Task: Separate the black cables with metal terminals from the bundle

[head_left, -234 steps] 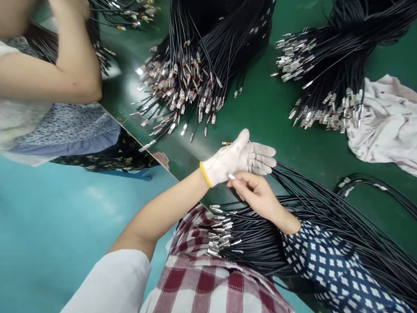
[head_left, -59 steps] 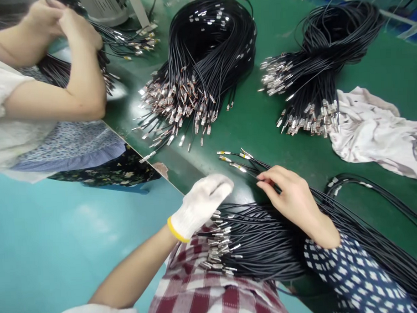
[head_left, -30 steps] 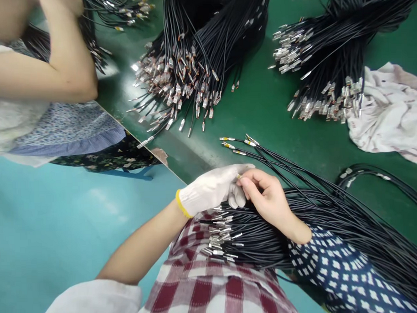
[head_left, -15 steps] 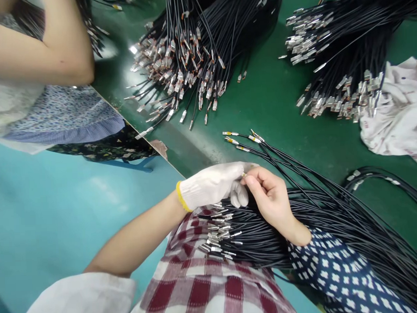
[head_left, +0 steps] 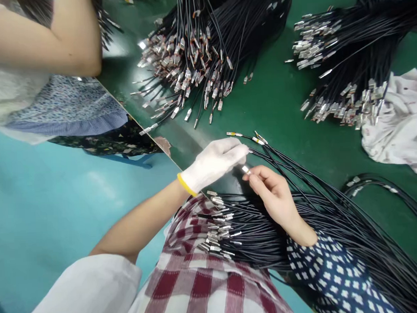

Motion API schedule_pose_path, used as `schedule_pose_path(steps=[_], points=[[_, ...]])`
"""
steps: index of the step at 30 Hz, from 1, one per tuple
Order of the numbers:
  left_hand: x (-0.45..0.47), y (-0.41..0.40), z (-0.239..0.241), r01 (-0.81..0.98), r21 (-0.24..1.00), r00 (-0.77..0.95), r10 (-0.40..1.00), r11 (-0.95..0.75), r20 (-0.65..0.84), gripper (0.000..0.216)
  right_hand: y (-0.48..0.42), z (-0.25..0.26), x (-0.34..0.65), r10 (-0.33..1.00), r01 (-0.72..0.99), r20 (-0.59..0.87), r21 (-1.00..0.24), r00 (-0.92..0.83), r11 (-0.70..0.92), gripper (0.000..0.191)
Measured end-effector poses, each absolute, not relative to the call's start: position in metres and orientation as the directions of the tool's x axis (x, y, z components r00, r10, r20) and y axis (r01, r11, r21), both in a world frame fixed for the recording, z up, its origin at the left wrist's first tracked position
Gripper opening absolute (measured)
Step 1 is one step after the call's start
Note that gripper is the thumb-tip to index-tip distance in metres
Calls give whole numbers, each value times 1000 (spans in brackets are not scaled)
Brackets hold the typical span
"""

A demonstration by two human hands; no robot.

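My left hand (head_left: 217, 161), in a white knit glove with a yellow cuff, reaches over the table with its fingers pressed together. Its fingertips cover the ends of some black cables (head_left: 280, 159) that run off to the right; what they pinch is hidden. Just below, my bare right hand (head_left: 274, 190) pinches a cable by its silver metal connector (head_left: 246, 169) between thumb and fingertips. Beneath the hands, a thick bundle of black cables (head_left: 266, 246) lies along the table edge, its silver connectors (head_left: 216, 234) pointing left. Two loose ends with yellow marks (head_left: 257, 140) show beyond the glove.
Large heaps of black cables with metal ends lie on the green table (head_left: 268, 108), one at the back (head_left: 191, 61), another at back right (head_left: 349, 65). A white cloth (head_left: 395, 127) and a looped cable coil (head_left: 376, 180) are at right. A person's bent arm (head_left: 74, 47) is at upper left.
My left hand has moved off the connector, up and away to the loose cable ends, now covering some of them. My right hand keeps the connector in nearly the same spot. The view has shifted slightly.
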State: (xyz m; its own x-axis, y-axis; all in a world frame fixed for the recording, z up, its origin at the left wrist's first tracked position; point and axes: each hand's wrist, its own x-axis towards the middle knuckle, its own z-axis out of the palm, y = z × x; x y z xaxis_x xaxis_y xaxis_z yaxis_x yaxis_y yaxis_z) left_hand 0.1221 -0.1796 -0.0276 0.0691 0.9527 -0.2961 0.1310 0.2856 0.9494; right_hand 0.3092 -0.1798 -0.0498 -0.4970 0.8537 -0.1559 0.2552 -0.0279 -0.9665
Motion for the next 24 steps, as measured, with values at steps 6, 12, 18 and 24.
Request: schedule_pose_path(steps=[6, 12, 18, 24], points=[[107, -186, -19, 352, 903, 307, 881, 245, -359, 25, -179, -49, 308, 839, 322, -138, -945, -527, 47, 21], [98, -189, -17, 467, 849, 404, 795, 246, -452, 24, -177, -47, 309, 761, 415, -170, -899, -626, 141, 24], [96, -198, -21, 631, 761, 357, 816, 148, -455, 24, -180, -52, 308, 771, 484, -23, -790, -637, 376, 22], [94, -200, -29, 667, 745, 442, 811, -12, -383, 26, -178, -58, 308, 743, 466, 10, -774, -669, 430, 20]])
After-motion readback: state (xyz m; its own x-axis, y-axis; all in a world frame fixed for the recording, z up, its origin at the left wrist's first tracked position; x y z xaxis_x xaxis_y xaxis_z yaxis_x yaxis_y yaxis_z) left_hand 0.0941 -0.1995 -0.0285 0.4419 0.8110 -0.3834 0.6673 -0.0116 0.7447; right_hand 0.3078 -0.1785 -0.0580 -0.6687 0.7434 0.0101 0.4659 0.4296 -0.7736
